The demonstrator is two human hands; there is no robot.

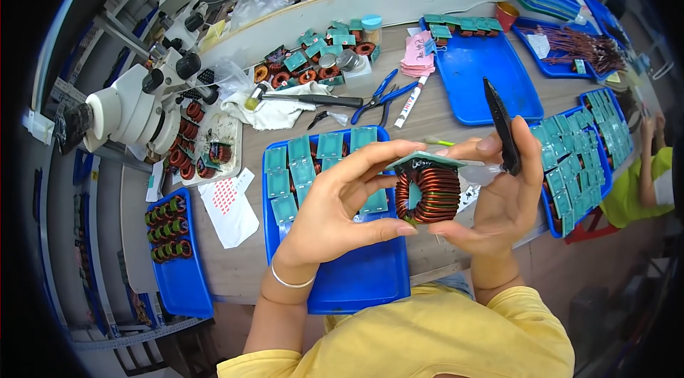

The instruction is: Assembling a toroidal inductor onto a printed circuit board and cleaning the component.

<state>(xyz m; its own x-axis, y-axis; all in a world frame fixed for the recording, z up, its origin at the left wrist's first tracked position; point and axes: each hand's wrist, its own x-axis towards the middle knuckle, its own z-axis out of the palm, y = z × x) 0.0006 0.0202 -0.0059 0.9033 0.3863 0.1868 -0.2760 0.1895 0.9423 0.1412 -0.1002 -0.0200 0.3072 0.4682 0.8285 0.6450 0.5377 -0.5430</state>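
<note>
My left hand [329,218] grips a toroid coil [438,196] wound with copper wire, thumb below and fingers at its upper left. A flat green board [422,160] caps the coil. In my right hand [502,210], black pointed tweezers [504,134] are held between the fingers, tip upward. Its thumb reaches the coil's lower right side; whether it presses on it I cannot tell. Something whitish and translucent [480,173] shows between the right fingers and the coil. Below my hands lies a blue tray [360,282] with several green-capped coils in its far part.
Pliers [388,96], a hammer [313,99], a white marker [410,102] and pink paper tags [417,55] lie beyond the tray. A microscope [132,107] stands left. More blue trays [491,104] surround the bench. Another person's sleeve [645,189] shows at far right.
</note>
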